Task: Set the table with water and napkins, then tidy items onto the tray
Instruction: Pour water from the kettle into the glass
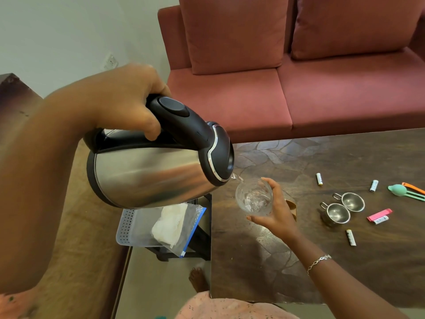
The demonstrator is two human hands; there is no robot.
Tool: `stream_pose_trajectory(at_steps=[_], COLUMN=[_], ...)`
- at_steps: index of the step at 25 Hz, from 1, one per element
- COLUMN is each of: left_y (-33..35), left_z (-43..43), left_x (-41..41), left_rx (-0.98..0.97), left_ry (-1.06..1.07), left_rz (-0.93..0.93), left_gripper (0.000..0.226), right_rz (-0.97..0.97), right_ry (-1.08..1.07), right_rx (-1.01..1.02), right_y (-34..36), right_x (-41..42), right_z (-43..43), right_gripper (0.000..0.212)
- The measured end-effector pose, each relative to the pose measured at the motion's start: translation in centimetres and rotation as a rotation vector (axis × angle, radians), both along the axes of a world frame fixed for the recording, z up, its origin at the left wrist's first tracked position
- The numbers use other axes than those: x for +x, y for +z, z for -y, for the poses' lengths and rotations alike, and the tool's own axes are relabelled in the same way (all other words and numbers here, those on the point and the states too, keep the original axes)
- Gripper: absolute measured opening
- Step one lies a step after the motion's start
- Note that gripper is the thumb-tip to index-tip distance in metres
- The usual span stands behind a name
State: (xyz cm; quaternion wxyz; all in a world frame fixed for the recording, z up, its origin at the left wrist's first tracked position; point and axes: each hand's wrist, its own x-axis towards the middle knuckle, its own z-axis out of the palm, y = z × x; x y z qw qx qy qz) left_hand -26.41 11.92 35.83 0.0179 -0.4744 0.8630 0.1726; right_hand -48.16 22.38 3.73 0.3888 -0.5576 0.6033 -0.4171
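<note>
Two hands busy over the left end of the desk (322, 272). Left hand (128, 97) clenched round the black handle of a steel kettle (149, 173), held up in the air and tipped spout-down to the right. Thin stream of water (238, 178) leaving the spout and falling into a clear glass (254, 196), with some already pooled inside. Right hand (276, 210) grasping that glass from its right side, fingers curled round the wall; glass tilted toward the spout, near the desk's left edge; cannot tell whether resting on the wood or lifted off it. Thin bracelet (319, 261) on the right wrist. Below the kettle, left of the desk, a white perforated tray (128, 226) on a dark low stand (202, 238), holding a clear zip bag (181, 236) with white napkins (170, 224) inside. Further right on the desk, two small steel strainers (338, 212) close together, four white batteries (319, 179) scattered around them, one just beside a pink strip (379, 215), and at the right edge a teal bulb (396, 188) next to orange and teal clips (414, 192). Beyond the desk, a dusty-red sofa (322, 88).
</note>
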Motion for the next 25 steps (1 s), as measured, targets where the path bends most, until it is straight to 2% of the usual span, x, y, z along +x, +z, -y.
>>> stream_pose_trajectory(at_steps=[25], left_y=[0.93], left_z=[-0.50], left_x=[-0.17], left_rx=[-0.053], left_ry=[-0.021], left_rz=[0.109], left_gripper=[0.029], right_rz=[0.016], right_ry=[-0.005], right_rx=[0.000], right_y=[0.13], right_x=[0.56], right_z=[-0.39], right_gripper=[0.091])
